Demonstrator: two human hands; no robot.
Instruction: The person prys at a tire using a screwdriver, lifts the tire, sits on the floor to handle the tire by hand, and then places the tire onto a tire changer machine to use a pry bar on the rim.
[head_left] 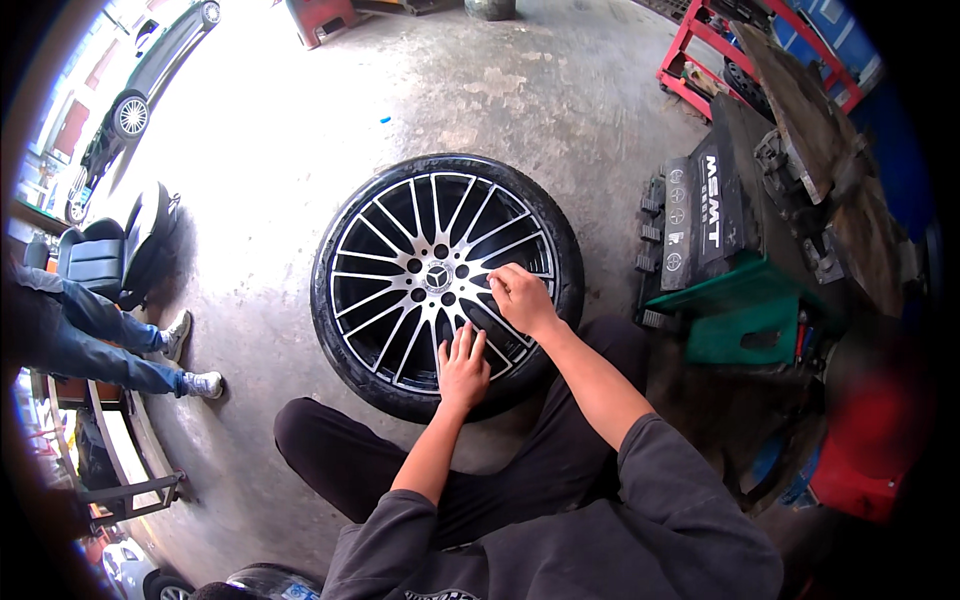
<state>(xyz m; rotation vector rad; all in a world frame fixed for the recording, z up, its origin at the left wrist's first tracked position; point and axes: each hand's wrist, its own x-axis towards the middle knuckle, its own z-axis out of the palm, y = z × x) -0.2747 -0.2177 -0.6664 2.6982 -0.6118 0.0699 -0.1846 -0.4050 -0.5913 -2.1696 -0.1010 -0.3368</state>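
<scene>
A car wheel with a black tyre [565, 240] lies flat on the concrete floor, close in front of my crossed legs. Its alloy rim [438, 277] has many thin silver spokes over black gaps, with bolt holes around a centre cap. My left hand [464, 368] rests on the near spokes, palm down and fingers stretched apart, holding nothing. Over the spokes to the right of the hub is my right hand [522, 300], its fingers curled into a pinch. Whatever may be between those fingertips is too small or hidden to make out.
To the right stands a black and green machine [740, 320], with a red metal frame [690, 50] beyond it. A person in jeans [110, 340] stands at the left, near a black seat [95, 255]. A car [150, 70] is farther back. One small blue scrap [385, 120] lies past the wheel.
</scene>
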